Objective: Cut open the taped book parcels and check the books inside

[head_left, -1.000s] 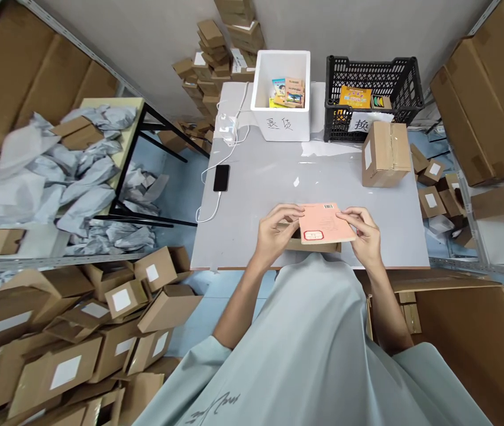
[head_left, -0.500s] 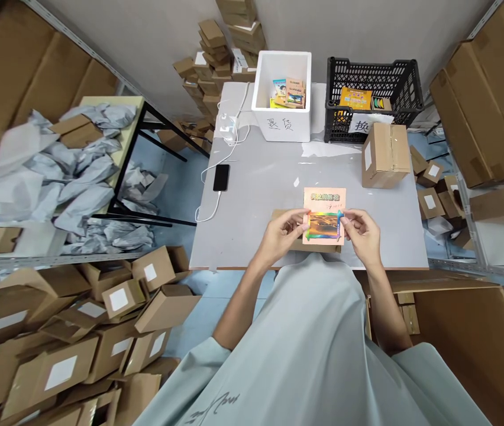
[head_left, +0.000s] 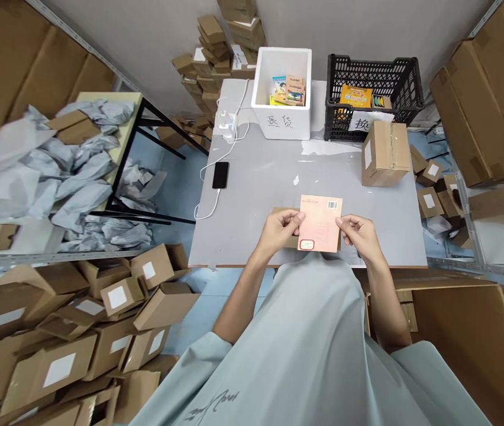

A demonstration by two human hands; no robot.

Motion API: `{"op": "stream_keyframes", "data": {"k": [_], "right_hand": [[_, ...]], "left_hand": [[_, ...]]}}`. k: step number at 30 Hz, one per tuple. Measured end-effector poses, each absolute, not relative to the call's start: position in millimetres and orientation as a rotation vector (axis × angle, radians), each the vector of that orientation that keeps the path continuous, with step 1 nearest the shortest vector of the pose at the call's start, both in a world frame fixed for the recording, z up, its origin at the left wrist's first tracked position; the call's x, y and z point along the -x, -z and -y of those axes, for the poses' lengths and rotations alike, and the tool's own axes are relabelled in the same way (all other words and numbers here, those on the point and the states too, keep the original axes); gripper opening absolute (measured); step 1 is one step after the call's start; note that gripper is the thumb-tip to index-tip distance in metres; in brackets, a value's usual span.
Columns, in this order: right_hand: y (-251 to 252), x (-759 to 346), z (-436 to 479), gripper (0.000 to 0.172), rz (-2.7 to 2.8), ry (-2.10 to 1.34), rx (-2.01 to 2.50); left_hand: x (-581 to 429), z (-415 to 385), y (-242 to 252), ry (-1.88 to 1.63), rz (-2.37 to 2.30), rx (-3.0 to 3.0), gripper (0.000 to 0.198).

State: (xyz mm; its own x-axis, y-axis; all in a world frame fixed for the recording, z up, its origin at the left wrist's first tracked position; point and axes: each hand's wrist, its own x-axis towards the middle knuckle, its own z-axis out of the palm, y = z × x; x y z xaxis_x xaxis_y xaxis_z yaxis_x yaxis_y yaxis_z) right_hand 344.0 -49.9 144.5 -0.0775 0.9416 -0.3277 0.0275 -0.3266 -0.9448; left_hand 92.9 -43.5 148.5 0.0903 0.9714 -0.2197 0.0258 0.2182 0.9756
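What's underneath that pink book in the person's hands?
Beneath the pink book, held by the left hand and right hand, parts of a cardboard box show on the table. The book and left hand cover the rest, so whether anything is inside cannot be seen.

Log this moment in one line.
left hand: holds pink book; right hand: holds pink book; cover: barcode showing; table: phone, white bin, black crate

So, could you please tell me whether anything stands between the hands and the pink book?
Nothing visible does: the left hand and right hand hold the pink book directly, at opposite side edges. The partly hidden cardboard box shows behind the book, not in between.
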Motion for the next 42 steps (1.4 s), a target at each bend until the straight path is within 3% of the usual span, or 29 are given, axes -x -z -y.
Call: {"op": "stream_keyframes", "data": {"k": [4, 11, 19, 30, 35, 40, 42], "right_hand": [[-142, -342, 51, 0.061, 1.052, -1.544, 1.428], [-139, -351, 54, 0.048, 1.128, -1.455, 1.356], [-133, -347, 61, 0.052, 1.058, -1.321, 1.348], [-130, -344, 69, 0.032, 1.228, -1.087, 1.354], [-129, -341, 72, 0.044, 1.234, -0.971, 1.375], [-133, -339, 74, 0.015, 1.347, -0.829, 1.294], [-136, -339, 75, 0.012, 1.371, -0.772, 1.275]], "left_hand": [[-92, 43, -146, -0.971, -1.265, -1.102, 0.062], [-86, 52, -147, -0.992, -1.209, -1.238, 0.061], [-89, 56, -146, -1.022, -1.192, -1.214, 0.056], [-91, 60, -138, -1.054, -1.145, -1.179, 0.057], [-95, 64, -137, -1.129, -1.119, -1.174, 0.057], [-97, 67, -143, -1.194, -1.124, -1.361, 0.035], [-96, 67, -144, -1.250, -1.095, -1.435, 0.031]]}}
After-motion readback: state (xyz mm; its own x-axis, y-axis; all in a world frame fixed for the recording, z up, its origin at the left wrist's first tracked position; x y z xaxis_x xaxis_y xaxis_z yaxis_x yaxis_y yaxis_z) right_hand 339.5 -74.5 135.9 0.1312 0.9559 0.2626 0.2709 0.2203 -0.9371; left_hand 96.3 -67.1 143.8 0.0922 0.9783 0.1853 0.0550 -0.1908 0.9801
